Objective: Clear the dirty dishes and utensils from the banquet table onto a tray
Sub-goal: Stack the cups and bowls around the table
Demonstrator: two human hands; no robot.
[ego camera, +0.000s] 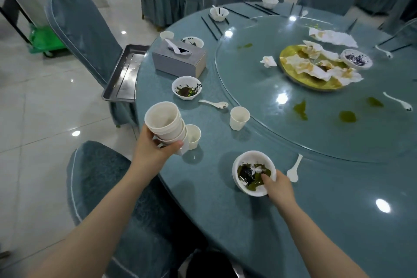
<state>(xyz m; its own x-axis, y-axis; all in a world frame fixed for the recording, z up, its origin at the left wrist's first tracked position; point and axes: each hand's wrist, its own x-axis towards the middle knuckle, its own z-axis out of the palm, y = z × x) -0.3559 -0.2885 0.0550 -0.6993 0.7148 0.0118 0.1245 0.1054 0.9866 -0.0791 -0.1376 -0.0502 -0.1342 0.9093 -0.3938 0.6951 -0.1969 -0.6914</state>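
Note:
My left hand [155,145] grips a stack of white paper cups [165,123] tilted over the near-left edge of the round blue table [214,221]. My right hand [276,184] pinches the rim of a white bowl [253,172] with dark green leftovers, thumb inside it. A single cup [194,136] stands just behind the stack, another cup [239,118] further right. A second dirty bowl [186,87] and a white spoon [214,104] lie beyond. Another spoon [294,168] lies right of the held bowl. A steel tray [123,74] rests on a chair at the table's left edge.
A grey tissue box [179,58] stands near the tray. The glass turntable [259,97] carries a gold plate [313,67] of crumpled napkins, a small dish [356,58] and green spills. Far bowls [218,14], black chopsticks [212,27] and covered chairs [83,29] ring the table.

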